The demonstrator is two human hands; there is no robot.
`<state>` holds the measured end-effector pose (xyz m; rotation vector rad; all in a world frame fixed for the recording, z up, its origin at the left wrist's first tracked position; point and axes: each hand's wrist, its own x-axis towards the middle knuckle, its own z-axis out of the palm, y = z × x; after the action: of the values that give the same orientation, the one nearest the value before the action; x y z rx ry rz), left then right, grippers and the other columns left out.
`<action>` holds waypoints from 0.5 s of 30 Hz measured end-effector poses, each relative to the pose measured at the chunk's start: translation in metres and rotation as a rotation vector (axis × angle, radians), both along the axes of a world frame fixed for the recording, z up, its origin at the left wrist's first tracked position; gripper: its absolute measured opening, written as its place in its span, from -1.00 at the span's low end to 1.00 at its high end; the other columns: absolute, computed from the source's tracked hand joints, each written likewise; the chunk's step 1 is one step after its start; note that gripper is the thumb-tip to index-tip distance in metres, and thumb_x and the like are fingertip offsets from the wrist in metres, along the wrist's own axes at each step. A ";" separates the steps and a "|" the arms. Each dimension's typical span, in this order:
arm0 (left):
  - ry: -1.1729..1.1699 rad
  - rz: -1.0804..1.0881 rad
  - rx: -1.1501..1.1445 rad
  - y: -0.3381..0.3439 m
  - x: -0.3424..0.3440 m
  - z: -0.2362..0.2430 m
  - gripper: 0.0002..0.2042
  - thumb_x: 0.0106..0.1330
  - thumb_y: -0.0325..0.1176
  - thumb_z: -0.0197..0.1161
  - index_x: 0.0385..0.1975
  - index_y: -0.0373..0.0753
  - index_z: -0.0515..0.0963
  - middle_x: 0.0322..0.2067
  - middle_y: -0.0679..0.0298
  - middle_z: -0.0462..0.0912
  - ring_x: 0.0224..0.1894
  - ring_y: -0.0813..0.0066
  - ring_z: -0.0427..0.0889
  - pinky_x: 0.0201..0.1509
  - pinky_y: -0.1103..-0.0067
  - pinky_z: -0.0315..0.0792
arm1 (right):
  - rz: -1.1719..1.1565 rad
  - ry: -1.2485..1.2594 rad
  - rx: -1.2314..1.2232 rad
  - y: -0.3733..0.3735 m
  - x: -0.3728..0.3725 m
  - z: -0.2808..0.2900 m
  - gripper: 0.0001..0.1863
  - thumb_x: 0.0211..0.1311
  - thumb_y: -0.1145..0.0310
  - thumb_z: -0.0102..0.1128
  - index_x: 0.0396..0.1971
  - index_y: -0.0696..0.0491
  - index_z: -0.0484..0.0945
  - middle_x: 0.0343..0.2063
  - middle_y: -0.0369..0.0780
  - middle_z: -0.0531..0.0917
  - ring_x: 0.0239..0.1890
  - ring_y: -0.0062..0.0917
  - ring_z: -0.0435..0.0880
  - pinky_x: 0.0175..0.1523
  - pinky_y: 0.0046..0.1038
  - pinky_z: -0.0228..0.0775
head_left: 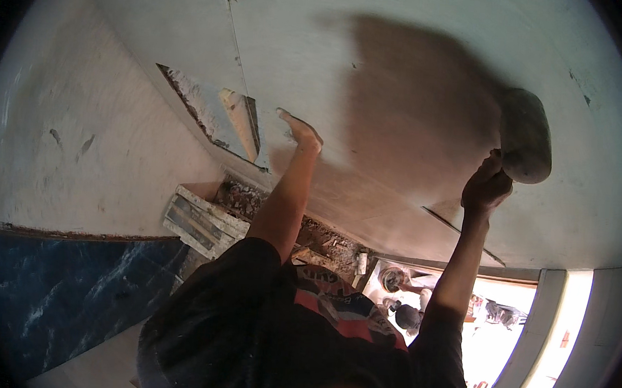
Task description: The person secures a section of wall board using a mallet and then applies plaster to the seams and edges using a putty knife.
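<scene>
- Gripping the grey oblong tool (528, 137) at two o'clock: the right hand (487, 185), clenched.
- Left hand (301, 130), at twelve o'clock, extends empty fingers.
- Broken opening (205, 112) lies toward that hand's nine o'clock.

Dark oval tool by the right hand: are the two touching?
Touching. The head view shows the right hand curled at the lower left edge of the dark oval tool, with no gap between them.
</scene>
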<state>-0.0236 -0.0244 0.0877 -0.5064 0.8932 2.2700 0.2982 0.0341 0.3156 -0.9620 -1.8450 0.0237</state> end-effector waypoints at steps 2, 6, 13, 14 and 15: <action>-0.012 0.036 -0.006 0.003 -0.005 -0.008 0.14 0.17 0.57 -0.18 0.45 -0.37 -0.18 0.45 -0.07 -0.08 0.47 0.10 0.01 0.53 0.26 -0.07 | 0.029 0.006 0.085 0.000 -0.005 0.001 -0.63 0.48 0.24 -0.09 -0.37 0.23 0.55 -0.67 -0.28 0.49 -0.61 -0.58 0.46 -0.46 -0.47 0.32; -0.160 0.005 -0.161 -0.005 0.002 0.023 0.05 0.28 0.47 -0.18 0.45 -0.39 -0.18 0.44 -0.10 -0.06 0.47 0.12 0.01 0.52 0.28 -0.06 | 0.013 -0.012 0.109 -0.003 -0.003 -0.003 -0.62 0.49 0.26 -0.13 -0.37 0.24 0.55 -0.67 -0.24 0.49 -0.62 -0.53 0.46 -0.46 -0.46 0.32; 1.085 0.527 -0.422 0.045 0.003 0.130 -0.27 0.49 0.00 -0.10 0.39 -0.48 -0.09 0.45 -0.20 -0.16 0.50 -0.07 -0.17 0.51 0.08 -0.27 | 0.119 0.060 0.088 -0.008 -0.010 0.013 -0.70 0.47 0.34 -0.09 -0.36 0.23 0.53 -0.65 -0.08 0.53 -0.59 -0.40 0.54 -0.49 -0.40 0.32; 1.319 0.627 -0.561 0.048 0.009 0.156 -0.27 0.50 0.00 -0.12 0.41 -0.48 -0.12 0.45 -0.20 -0.19 0.51 -0.10 -0.22 0.50 0.07 -0.33 | 0.059 -0.009 0.016 -0.007 -0.004 0.012 -0.69 0.48 0.33 -0.10 -0.35 0.25 0.53 -0.64 -0.07 0.56 -0.60 -0.39 0.55 -0.49 -0.39 0.33; 1.528 0.769 -0.709 0.049 0.014 0.183 -0.27 0.51 -0.01 -0.15 0.43 -0.48 -0.15 0.46 -0.20 -0.21 0.52 -0.12 -0.28 0.49 0.05 -0.39 | 0.048 -0.007 0.021 -0.011 -0.003 0.014 -0.68 0.48 0.32 -0.10 -0.36 0.25 0.53 -0.64 -0.07 0.56 -0.60 -0.39 0.55 -0.49 -0.39 0.33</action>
<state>-0.0100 0.0250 0.2708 1.0272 2.6010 2.7405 0.2948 0.0231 0.3296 -0.9041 -1.8715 0.0305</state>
